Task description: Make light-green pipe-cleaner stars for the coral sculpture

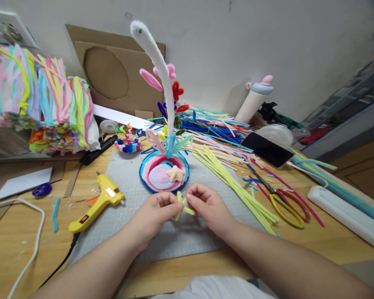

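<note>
Between my two hands is a small yellow-green pipe cleaner shape (188, 211) with several short arms, bent like a star. My left hand (157, 214) pinches it from the left, fingers closed. On the other side my right hand (207, 205) grips one of its arms between thumb and fingers. Just beyond stands a pipe cleaner craft: a round striped base (149, 182) in blue, pink and white, a cream star (175, 173) on it, and a tall white fuzzy stem (166, 87) with coloured petals and loops. Long yellow-green pipe cleaners (237, 185) lie to the right.
A yellow glue gun (99, 203) lies on the grey cutting mat (121, 224) at left. Scissors (280, 199) and a black phone (267, 148) are at right, near a white power strip (345, 216). Bundled pipe cleaners (45, 91) stand back left; a white bottle (254, 99) leans at the back.
</note>
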A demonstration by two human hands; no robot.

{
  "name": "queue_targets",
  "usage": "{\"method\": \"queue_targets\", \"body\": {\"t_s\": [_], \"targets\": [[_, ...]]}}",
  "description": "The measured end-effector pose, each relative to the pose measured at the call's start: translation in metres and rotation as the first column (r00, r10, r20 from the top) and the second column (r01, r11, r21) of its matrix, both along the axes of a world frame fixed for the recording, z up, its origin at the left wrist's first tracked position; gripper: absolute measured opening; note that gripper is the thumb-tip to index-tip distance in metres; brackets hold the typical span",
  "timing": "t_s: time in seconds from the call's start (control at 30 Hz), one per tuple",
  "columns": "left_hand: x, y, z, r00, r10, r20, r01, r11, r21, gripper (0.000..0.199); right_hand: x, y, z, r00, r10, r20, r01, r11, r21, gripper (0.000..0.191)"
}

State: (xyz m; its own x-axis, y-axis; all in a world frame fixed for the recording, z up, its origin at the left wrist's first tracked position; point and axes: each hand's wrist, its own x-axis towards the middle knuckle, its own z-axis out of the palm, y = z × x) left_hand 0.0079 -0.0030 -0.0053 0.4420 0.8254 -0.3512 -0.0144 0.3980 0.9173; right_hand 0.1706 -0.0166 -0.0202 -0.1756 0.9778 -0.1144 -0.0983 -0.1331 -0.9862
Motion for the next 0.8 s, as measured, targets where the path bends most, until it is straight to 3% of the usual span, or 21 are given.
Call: {"method": "queue_targets", "body": {"t_s": [0.17,0.37,0.53,0.8], "targets": [[0.0018,-0.0012,-0.0008,0.990,0.126,0.057,-0.125,0.992,-0.026,0.028,-0.0009,-0.0016,-0.0027,0.999,-0.036,-0.013,0.036,0.999,-0.019,0.030],[0.0011,-0.0011,-0.0020,0.982,0.175,0.064,-0.174,0.985,-0.016,0.029,-0.0014,-0.0041,-0.0041,0.995,0.000,-0.101,-0.013,0.992,-0.124,0.032],[0.0005,0.0001,-0.0044,0.981,0.190,0.048,-0.190,0.982,-0.013,0.027,-0.0018,-0.0056,-0.0048,1.000,0.024,0.001,-0.024,1.000,-0.001,0.029],[0.0021,-0.0016,-0.0086,0.963,0.257,0.076,-0.254,0.966,-0.041,0.026,-0.0047,-0.0084,-0.0020,0.998,0.053,0.043,-0.054,0.998,0.031,0.028]]}}
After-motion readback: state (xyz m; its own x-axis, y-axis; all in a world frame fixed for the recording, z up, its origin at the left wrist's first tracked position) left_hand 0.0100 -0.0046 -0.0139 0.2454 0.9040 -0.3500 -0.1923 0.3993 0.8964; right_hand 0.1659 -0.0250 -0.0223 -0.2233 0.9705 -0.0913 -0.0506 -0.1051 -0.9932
